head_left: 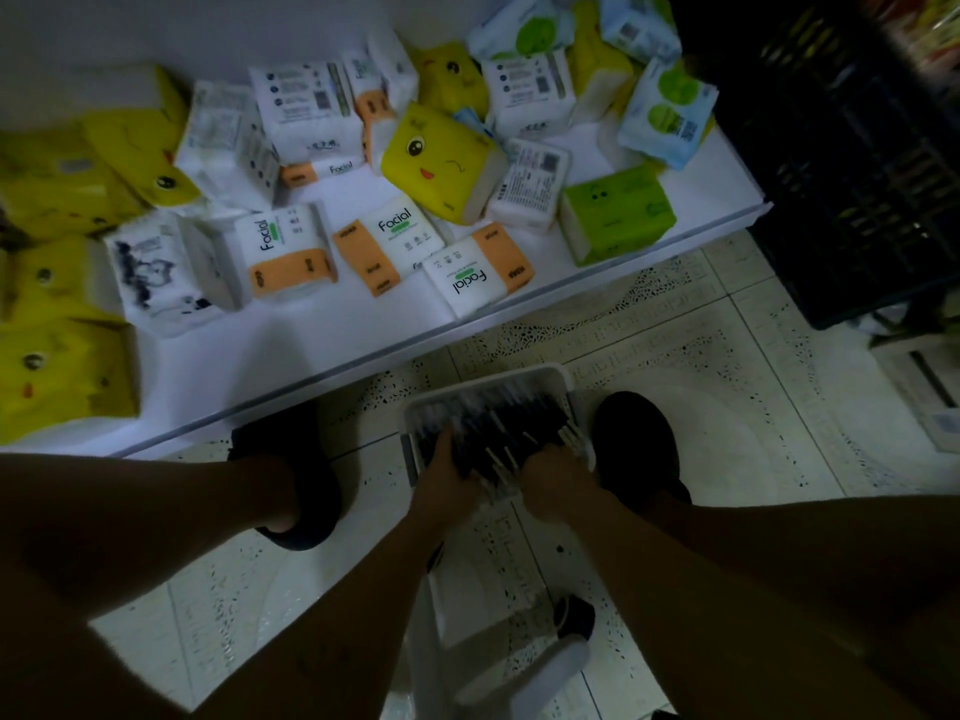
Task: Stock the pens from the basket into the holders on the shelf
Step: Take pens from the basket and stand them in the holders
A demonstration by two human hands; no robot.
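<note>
Many pens point(498, 426) bunched between left fingers point(442, 449), right fingers point(546, 456).

A shop, it seems: a low white shelf point(311, 345) across the upper frame holds many wrapped tissue packs point(387, 241). A black crate point(857, 174) stands upper right, on a tiled floor point(701, 324).

Pens point(493, 426) in a blur
None countable in the basket point(566, 387) (motion smear); left hand point(447, 472) and right hand point(553, 475) bury their fingertips among them, grip unclear.
</note>
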